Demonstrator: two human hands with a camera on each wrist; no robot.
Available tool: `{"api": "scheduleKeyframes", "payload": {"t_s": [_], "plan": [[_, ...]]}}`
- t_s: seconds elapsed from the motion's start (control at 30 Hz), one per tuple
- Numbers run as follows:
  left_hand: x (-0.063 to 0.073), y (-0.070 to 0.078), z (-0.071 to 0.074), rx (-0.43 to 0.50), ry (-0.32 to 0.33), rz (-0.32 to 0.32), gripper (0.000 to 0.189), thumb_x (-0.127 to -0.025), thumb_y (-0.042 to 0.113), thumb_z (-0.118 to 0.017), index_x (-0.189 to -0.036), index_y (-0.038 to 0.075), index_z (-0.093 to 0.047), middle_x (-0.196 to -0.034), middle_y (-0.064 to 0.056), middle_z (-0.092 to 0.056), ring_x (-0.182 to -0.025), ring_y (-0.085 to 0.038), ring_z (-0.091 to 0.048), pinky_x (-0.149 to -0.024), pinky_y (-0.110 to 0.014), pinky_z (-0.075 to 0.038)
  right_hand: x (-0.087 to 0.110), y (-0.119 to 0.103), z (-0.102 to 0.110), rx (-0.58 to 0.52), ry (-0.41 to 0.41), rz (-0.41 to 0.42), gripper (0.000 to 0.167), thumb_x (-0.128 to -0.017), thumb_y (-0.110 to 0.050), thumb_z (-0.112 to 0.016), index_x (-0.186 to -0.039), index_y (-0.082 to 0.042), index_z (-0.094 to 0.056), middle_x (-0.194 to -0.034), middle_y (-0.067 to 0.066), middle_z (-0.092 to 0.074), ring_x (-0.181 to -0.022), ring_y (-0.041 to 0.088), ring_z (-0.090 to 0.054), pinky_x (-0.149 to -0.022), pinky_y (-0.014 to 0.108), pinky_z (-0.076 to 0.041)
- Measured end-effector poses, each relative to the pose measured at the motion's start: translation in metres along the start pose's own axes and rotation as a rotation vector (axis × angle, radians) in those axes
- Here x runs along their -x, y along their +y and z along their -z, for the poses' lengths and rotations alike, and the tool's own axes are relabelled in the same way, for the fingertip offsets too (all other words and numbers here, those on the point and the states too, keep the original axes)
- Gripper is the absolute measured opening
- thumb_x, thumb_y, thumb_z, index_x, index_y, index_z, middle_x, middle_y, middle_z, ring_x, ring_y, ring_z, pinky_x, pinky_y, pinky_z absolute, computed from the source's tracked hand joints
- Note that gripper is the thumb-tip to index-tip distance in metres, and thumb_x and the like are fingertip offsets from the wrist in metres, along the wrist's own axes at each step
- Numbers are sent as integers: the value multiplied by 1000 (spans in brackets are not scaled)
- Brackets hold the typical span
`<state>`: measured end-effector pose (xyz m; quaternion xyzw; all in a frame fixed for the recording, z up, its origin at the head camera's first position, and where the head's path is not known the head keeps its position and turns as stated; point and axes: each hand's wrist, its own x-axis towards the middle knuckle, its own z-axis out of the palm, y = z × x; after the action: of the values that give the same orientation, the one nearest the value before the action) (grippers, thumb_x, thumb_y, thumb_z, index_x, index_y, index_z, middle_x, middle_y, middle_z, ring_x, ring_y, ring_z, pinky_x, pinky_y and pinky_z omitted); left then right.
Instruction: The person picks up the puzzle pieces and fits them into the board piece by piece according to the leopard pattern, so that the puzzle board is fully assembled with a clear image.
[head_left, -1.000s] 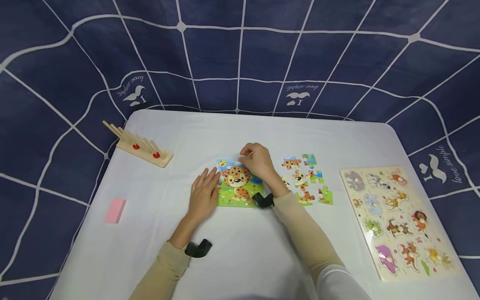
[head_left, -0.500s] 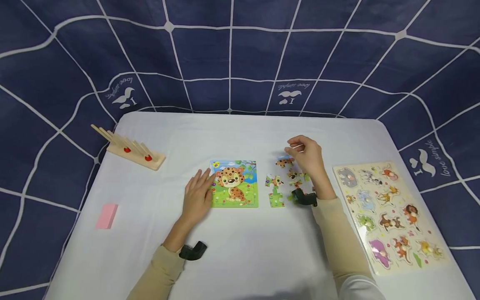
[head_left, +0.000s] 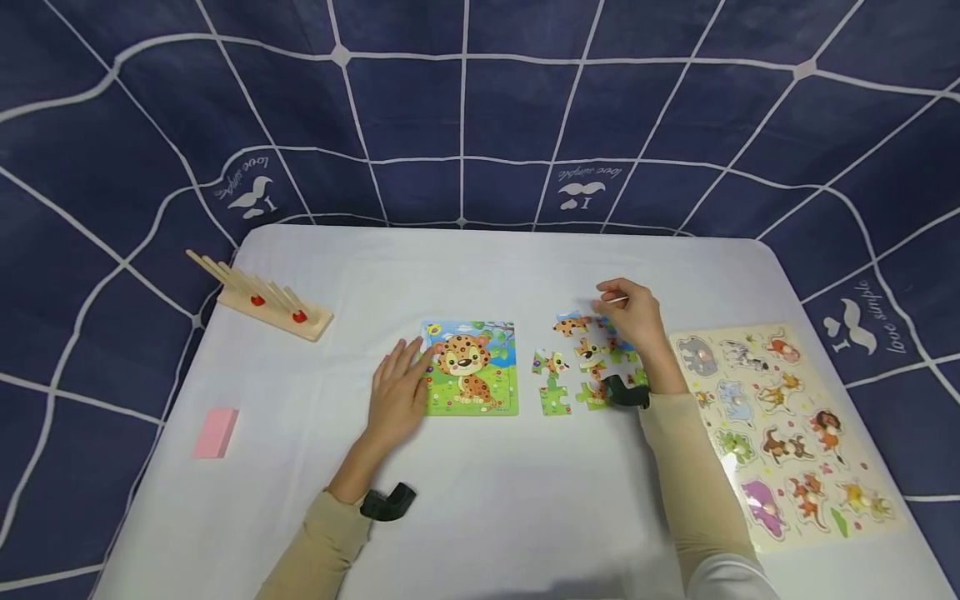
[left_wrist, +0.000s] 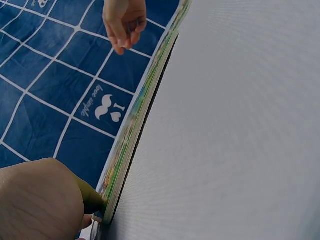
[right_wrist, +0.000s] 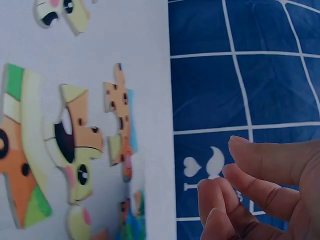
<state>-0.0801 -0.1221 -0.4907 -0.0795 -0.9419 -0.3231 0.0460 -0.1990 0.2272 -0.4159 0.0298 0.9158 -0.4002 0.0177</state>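
Observation:
A square leopard jigsaw puzzle lies flat on the table. My left hand rests at its left side, fingers straight, with fingertips touching the puzzle's edge. Close up in the left wrist view, the thumb side of the left hand meets the puzzle's edge. Several loose jigsaw pieces lie to the right of the puzzle. Above the upper right ones hovers my right hand, partly hiding them. In the right wrist view its fingers are loosely bent, thumb and forefinger apart, with nothing seen between them.
A wooden animal peg puzzle board lies at the right. At the back left stands a wooden peg rack with red beads. A pink block lies at the left. Dark blue gridded cloth hangs behind the table.
My right hand has moved from the puzzle's top right corner to above the loose pieces, lately a bit further right. The left hand stays at the puzzle's left edge. The head view has shifted slightly.

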Motion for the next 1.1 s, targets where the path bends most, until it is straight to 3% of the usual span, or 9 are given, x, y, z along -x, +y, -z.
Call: {"api": "scheduleKeyframes", "payload": {"t_s": [0.37, 0.67, 0.87, 1.1], "plan": [[0, 0, -1, 6, 9, -1, 48, -95, 6, -48, -144, 7, -48, -156, -15, -36, -149, -36, -20, -119, -55, -12, -7, 12, -12, -5, -94, -35, 40, -89, -14, -69, -127, -2, -61, -111, 17, -63, -79, 15, -57, -60, 21, -46], [0, -1, 0, 10, 9, 2, 48, -95, 6, -48, -143, 7, -49, -156, -15, -36, -149, -36, -20, -119, -56, -12, -13, 22, -21, -46, -242, -96, 45, -88, -11, -70, -131, -3, -58, -120, 18, -58, -95, 23, -53, -72, 22, -45], [0, -1, -1, 10, 9, 3, 48, -95, 6, -48, -143, 6, -49, -156, -15, -36, -149, -36, -20, -119, -55, -12, -15, 26, -27, 2, -230, -66, 45, -84, -5, -72, -127, -1, -61, -114, 17, -55, -88, 22, -48, -66, 25, -44], [-1, -1, -2, 0, 5, 5, 48, -95, 6, -47, -143, 7, -49, -156, -14, -36, -149, -35, -20, -119, -55, -12, -16, 26, -29, 35, -219, -42, 41, -83, -2, -73, -122, 2, -62, -107, 16, -51, -87, 23, -47, -71, 29, -42]]}}
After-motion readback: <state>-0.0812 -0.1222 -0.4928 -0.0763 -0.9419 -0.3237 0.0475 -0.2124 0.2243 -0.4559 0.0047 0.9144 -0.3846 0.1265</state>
